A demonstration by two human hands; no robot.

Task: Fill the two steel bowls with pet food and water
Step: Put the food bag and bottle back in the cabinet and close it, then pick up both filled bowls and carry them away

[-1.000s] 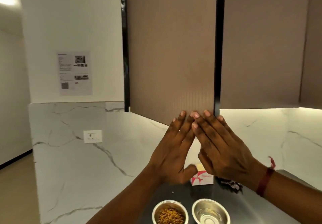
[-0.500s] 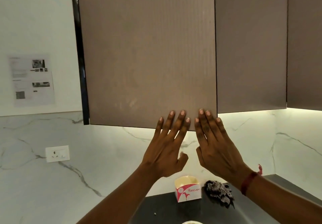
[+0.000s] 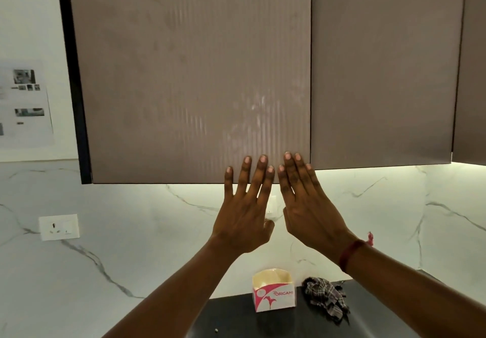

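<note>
L fingers [image 3: 261, 172] straight and spread apart, holding nothing; tips lie over the lower edge of the door [image 3: 194, 74], nr its lower R corner. R fingers [image 3: 292, 169] straight too, closer together, also holding nothing. Their tips are at the same corner, just beside the L ones, not crossing. Whether the tips press the door or only sit in front of it: can't tell. L hand [image 3: 243, 222] shows its back to the camera, thumb pointing toward the R hand [image 3: 313, 216]. R hand leans a bit inward, w/ a red band [image 3: 348, 254] on its wrist. Both forearms rise from the bottom of the view.

Door sits flush w/ the 2nd door [image 3: 384, 69] to its R; a 3rd door [image 3: 473, 74] shows at the far R edge. Dark panel [image 3: 71, 74] runs down the cabinet's L side. Light glows under the cabinets onto the marble wall [image 3: 131, 232].

Below the hands is a dark surface [image 3: 231, 319]. An open box [image 3: 273, 298] marked ORIGAMI stands at its back edge, by the wall. A checked cloth [image 3: 326, 301] lies crumpled just R of the box, apart from it. A small crumb [image 3: 216, 330] lies nearer the front edge, L of the box. Socket [image 3: 59, 227] is on the wall, well L of the surface; printed sheet [image 3: 23, 103] hangs higher up.

Bowls: not in this view.
</note>
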